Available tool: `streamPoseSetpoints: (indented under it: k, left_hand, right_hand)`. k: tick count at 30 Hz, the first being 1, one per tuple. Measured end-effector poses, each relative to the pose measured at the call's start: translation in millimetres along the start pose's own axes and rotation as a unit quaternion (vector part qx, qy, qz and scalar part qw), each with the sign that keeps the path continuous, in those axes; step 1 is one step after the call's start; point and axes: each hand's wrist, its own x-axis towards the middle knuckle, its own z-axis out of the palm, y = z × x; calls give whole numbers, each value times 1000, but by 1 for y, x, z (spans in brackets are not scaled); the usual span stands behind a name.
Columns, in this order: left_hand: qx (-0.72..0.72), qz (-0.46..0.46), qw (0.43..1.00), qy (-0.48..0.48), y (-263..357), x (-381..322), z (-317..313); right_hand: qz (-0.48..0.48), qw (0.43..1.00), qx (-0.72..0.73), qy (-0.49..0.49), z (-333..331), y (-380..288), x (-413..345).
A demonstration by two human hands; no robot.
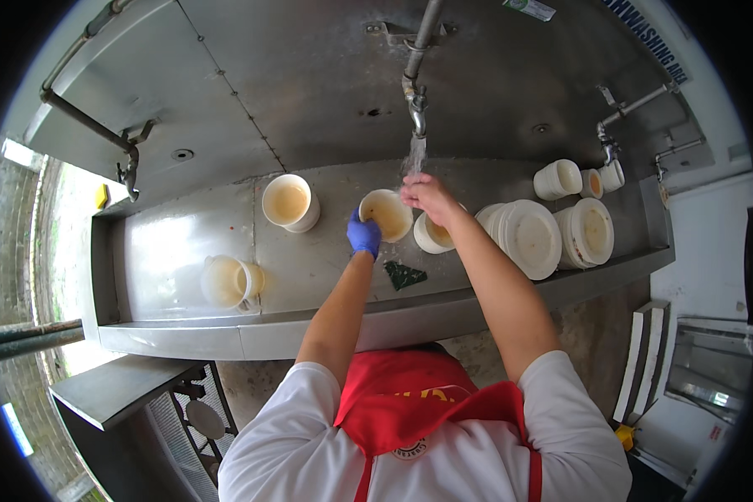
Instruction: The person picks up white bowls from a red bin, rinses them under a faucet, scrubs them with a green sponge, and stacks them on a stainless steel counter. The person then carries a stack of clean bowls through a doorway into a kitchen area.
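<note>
My left hand, in a blue-purple glove, grips the left rim of a round white tub with a pale brownish inside. My bare right hand is up beside that tub's far right rim, at the foot of a water stream. Nothing shows in its fingers. The water runs from a metal tap on the back wall. Below my right wrist stands another white tub, partly hidden by my forearm. Nearer to me, a dark green scouring pad lies on the steel sink floor.
A white tub stack and a cloudy plastic jug stand to the left. Rightward are large white round stacks and smaller tubs. The sink's raised steel front edge runs before me. Another tap projects at left.
</note>
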Motion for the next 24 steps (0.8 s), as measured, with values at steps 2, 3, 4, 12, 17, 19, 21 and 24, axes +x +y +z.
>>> streamPoseSetpoints:
  k: [2, 3, 4, 12, 17, 19, 21, 24]
  left_hand:
    - [73, -8, 997, 18, 46, -15, 8]
    - [63, -5, 998, 25, 45, -10, 5]
    - [52, -5, 998, 39, 37, -4, -4]
    - [-264, -213, 937, -78, 95, -17, 5]
    - [-201, -84, 975, -38, 12, 33, -7]
    - [-103, -44, 994, -6, 11, 18, 0]
    - [-26, -9, 999, -21, 31, -4, 7]
    - [-4, 20, 994, -108, 48, -7, -13]
  right_hand:
    - [8, 999, 37, -8, -21, -20, -6]
    - [12, 998, 50, -30, -15, -32, -5]
    - [38, 992, 93, -77, -4, -43, 1]
    - [14, 897, -418, 142, -2, -40, -9]
    - [1, 915, -374, 151, 41, -25, -9]
    - [-54, 864, -464, 189, 29, -19, -16]
    - [-172, 818, -503, 221, -1, 5, -18]
    - [-248, 789, -537, 163, -13, 4, -31]
